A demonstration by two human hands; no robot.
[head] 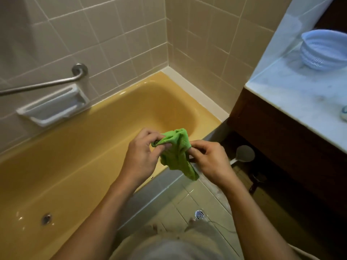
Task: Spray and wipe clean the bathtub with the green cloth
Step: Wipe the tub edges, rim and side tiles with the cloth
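A yellow bathtub (pixel 78 151) fills the left and middle of the head view, with its drain (pixel 46 218) at the lower left. I hold a crumpled green cloth (pixel 175 152) above the tub's near rim. My left hand (pixel 141 156) pinches the cloth's upper left corner. My right hand (pixel 210 162) pinches its right edge, and the cloth's lower end hangs down between them. No spray bottle is in view.
A metal grab bar (pixel 43 84) and a white soap dish (pixel 54 106) are on the tiled wall behind the tub. A marble counter (pixel 300 102) with a white basket (pixel 324 49) stands at the right. A floor drain (pixel 199 214) and a white round-headed brush (pixel 244 153) lie on the tiled floor.
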